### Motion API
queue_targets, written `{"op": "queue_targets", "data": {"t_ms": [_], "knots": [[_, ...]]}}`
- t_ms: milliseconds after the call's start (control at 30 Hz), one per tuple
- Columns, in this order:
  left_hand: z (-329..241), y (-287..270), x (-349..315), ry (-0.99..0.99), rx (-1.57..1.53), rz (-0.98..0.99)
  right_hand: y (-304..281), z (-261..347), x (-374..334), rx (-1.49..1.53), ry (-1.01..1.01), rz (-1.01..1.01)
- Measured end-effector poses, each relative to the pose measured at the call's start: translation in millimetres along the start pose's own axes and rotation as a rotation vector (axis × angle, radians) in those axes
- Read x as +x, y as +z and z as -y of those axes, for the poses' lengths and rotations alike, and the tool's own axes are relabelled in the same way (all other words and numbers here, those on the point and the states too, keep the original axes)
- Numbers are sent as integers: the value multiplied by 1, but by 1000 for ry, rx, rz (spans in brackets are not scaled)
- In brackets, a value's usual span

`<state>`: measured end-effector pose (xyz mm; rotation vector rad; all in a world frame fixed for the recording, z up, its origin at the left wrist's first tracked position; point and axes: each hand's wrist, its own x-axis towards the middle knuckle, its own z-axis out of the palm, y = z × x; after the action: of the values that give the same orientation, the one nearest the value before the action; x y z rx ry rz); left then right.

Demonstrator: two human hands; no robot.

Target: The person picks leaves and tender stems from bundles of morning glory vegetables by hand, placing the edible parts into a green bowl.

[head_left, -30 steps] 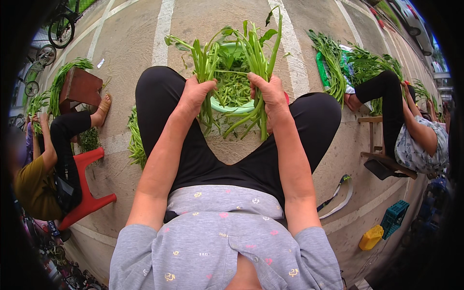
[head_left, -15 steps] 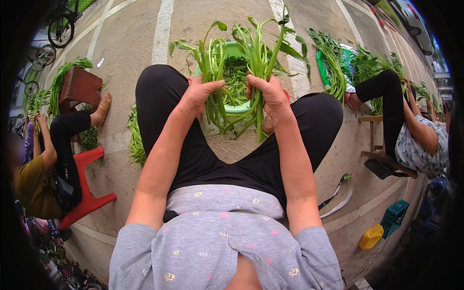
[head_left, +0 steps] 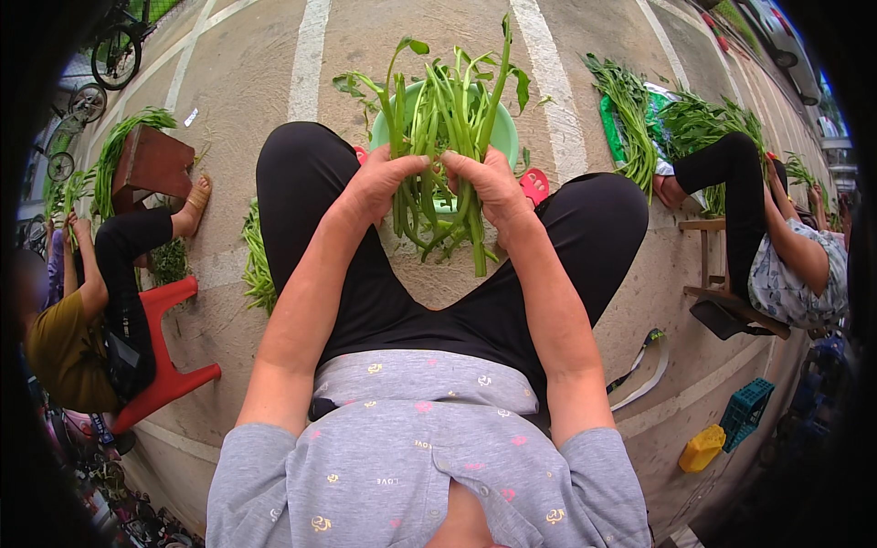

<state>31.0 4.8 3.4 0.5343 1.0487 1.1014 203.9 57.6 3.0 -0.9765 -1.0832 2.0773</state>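
Between my knees I hold green leafy stems, by their look water spinach (head_left: 437, 119), gathered in front of me. My left hand (head_left: 376, 185) is closed round the left part, with its thumb across the stems. On the right side of the bunch, my right hand (head_left: 501, 190) grips more stems, its thumb almost meeting the left one. Cut ends hang below both hands, and a few leaves stick up at the top. Behind the bunch stands a pale green basin (head_left: 508, 137), whose contents are mostly hidden by the stems.
A pile of stems (head_left: 258, 260) lies left of my knee. People sit on both sides, with a red stool (head_left: 164, 365) at left and a wooden stool (head_left: 708, 265) at right. More greens (head_left: 630, 119) lie at far right. A yellow crate (head_left: 702, 447) stands beside a teal crate (head_left: 747, 414).
My hands have come closer together, the right one moving left, so the two separate bunches now meet as one. The bunch covers more of the basin.
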Motion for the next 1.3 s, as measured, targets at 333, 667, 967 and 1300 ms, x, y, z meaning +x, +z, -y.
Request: {"op": "queue_targets", "data": {"t_ms": [333,667,967,1300], "knots": [[-1,5,0,23,154,37,2,-10,3,-72,-124,20],[-6,11,-4,46,209,-124,2,1,0,-3,-18,-92],[-1,-4,3,73,79,-197,-11,9,4,74,-63,-191],[-8,13,-7,58,123,-32,6,1,-4,-37,-60,70]]}}
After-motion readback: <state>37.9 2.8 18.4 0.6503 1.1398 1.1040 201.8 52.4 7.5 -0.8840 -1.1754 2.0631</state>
